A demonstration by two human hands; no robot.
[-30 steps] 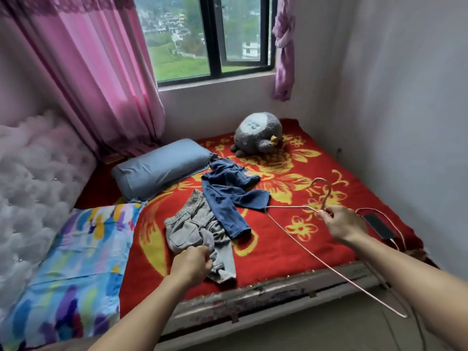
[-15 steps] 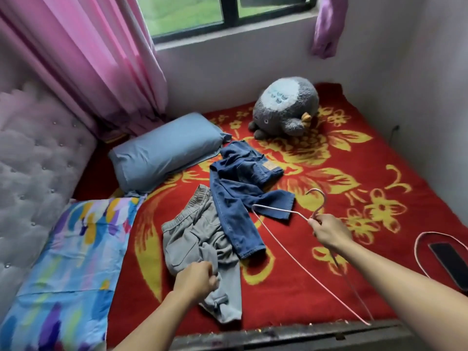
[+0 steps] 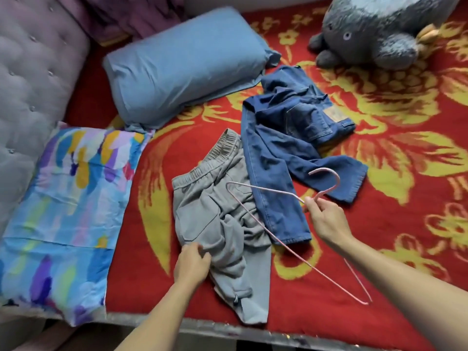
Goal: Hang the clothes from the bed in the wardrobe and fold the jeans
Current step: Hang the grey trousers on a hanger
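Crumpled grey trousers [image 3: 215, 198] with an elastic waistband lie on the red flowered bedspread [image 3: 329, 287]. My left hand [image 3: 192, 264] grips a fold of them near their lower left side. Blue jeans [image 3: 286, 138] lie bunched just to their right, one leg overlapping the grey cloth. My right hand [image 3: 326, 219] holds a thin pink wire hanger [image 3: 266, 224] at the base of its hook, above the jeans' leg. The hanger's triangle slants over both garments toward the bed's near edge.
A blue pillow [image 3: 182, 64] lies at the back, a multicoloured pillow [image 3: 68, 206] at the left against the grey tufted headboard [image 3: 30, 79]. A grey plush toy [image 3: 379, 29] sits at the back right. The bed's worn front edge [image 3: 253, 335] runs along the bottom.
The view has closed in and tilted down onto the bed. My right hand has brought the hanger left, over the jeans and grey trousers. My left hand keeps its hold on the grey trousers.
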